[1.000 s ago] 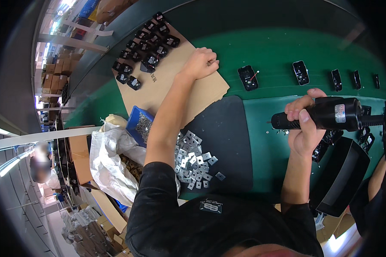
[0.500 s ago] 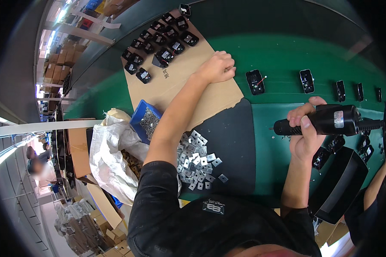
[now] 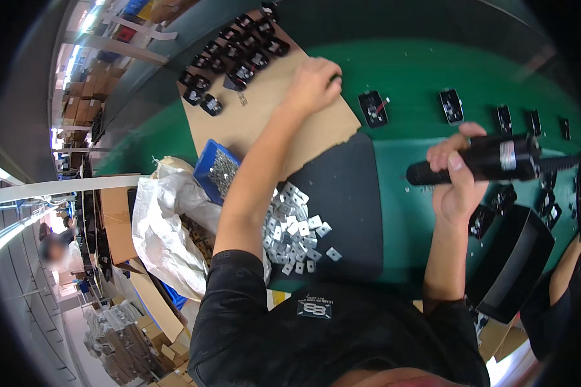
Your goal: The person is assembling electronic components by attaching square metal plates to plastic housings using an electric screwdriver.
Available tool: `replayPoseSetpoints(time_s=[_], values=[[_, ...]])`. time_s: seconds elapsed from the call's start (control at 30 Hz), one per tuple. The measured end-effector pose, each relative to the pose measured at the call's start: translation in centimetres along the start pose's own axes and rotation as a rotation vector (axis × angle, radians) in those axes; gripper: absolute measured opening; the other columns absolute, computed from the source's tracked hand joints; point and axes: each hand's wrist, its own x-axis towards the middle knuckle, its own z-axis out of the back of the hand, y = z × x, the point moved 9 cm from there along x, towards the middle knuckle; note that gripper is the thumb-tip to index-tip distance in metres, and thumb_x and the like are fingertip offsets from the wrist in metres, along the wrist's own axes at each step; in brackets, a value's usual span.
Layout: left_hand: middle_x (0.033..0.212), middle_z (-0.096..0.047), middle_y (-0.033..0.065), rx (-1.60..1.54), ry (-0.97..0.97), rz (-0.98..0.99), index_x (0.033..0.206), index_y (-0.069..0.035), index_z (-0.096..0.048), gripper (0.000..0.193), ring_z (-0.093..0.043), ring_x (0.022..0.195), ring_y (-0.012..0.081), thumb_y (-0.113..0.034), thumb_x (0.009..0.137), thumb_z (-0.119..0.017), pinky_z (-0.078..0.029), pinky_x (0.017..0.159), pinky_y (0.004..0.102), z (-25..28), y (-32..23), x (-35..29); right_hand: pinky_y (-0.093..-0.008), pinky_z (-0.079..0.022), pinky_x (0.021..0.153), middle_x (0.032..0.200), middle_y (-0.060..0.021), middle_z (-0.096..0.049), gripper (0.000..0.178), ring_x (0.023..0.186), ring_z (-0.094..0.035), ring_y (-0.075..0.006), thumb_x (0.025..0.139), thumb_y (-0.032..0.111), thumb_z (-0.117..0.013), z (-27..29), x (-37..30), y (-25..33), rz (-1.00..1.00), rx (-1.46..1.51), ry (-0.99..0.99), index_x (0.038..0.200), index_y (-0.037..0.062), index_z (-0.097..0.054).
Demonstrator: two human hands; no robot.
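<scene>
The desk (image 3: 419, 68) is green and spans the work area. A cardboard sheet (image 3: 319, 138) lies on it at upper left, its long axis slanting from upper left to lower right. A dark mat (image 3: 352, 200) lies just beside the sheet's lower right edge. A white sack (image 3: 164, 229) stands at left. A black open box (image 3: 513, 261) sits at lower right, its long axis slanting from lower left to upper right.

The electric screwdriver (image 3: 500, 159) is over the desk, to the right of the mat and nearer the person than the row of housings. Its long axis runs nearly level from left to right. The nose points to the person's left and sits slightly nearer the person than the rear; the cable leaves the rear at right. The bit is blurred.

The right hand (image 3: 457, 171) is clamped around the screwdriver's front half. The left hand (image 3: 314, 84) is at the upper right edge of the sheet, fingers curled; whether it grips anything cannot be told.

A blue bin (image 3: 203, 169) stands between the sack and the left forearm. Five black housings (image 3: 372, 113) form a row on the desk, the leftmost with a red wire; others cluster on the sheet. Metal plates (image 3: 294, 226) are heaped on the mat. Small screws (image 3: 223, 173) fill the bin.
</scene>
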Motion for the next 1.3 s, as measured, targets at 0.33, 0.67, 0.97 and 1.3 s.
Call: replayPoseSetpoints(time_s=[0.33, 0.67, 0.97, 1.3], values=[[0.142, -0.035, 0.0201, -0.193, 0.371, 0.071, 0.143, -0.006, -0.030, 0.087, -0.035, 0.129, 0.0387, -0.032, 0.072, -0.072, -0.032, 0.108, 0.0428, -2.9, -6.2, 0.0, -0.0297, -0.045, 0.063, 0.068, -0.0085, -0.057, 0.042, 0.061, -0.055, -0.0165, 0.075, 0.005, -0.064, -1.2, -0.5, 2.4, 0.086, 0.036, 0.086, 0.114, -0.0021, -0.050], [0.127, -0.048, 0.0188, -0.057, 0.292, -0.100, 0.131, -0.004, -0.045, 0.082, -0.046, 0.118, 0.0355, -0.031, 0.062, -0.080, -0.040, 0.099, 0.0420, -4.9, -11.3, 1.8, -0.0304, -0.046, 0.064, 0.067, -0.0097, -0.057, 0.044, 0.062, -0.055, -0.0169, 0.078, 0.006, -0.060, -0.3, -0.2, 4.5, 0.146, 0.030, 0.048, 0.117, -0.0070, -0.045], [0.110, -0.058, 0.0199, 0.002, 0.036, 0.139, 0.120, 0.005, -0.053, 0.065, -0.056, 0.105, 0.0345, -0.028, 0.068, -0.075, -0.047, 0.090, 0.0393, 2.6, -14.0, -0.5, -0.0331, -0.047, 0.066, 0.069, -0.0096, -0.055, 0.046, 0.063, -0.053, -0.0163, 0.078, 0.008, -0.062, 0.5, -0.3, 5.5, 0.158, 0.081, 0.040, 0.119, -0.0063, -0.044], [0.122, -0.052, 0.0190, -0.200, 0.123, 0.351, 0.127, -0.001, -0.049, 0.075, -0.052, 0.110, 0.0344, -0.028, 0.064, -0.079, -0.044, 0.093, 0.0389, 3.1, -21.2, -11.6, -0.0402, -0.038, 0.080, 0.080, -0.0092, -0.050, 0.042, 0.076, -0.046, -0.0196, 0.085, 0.016, -0.049, 0.1, 0.7, 4.6, 0.079, 0.130, 0.200, 0.122, -0.0041, -0.042]])
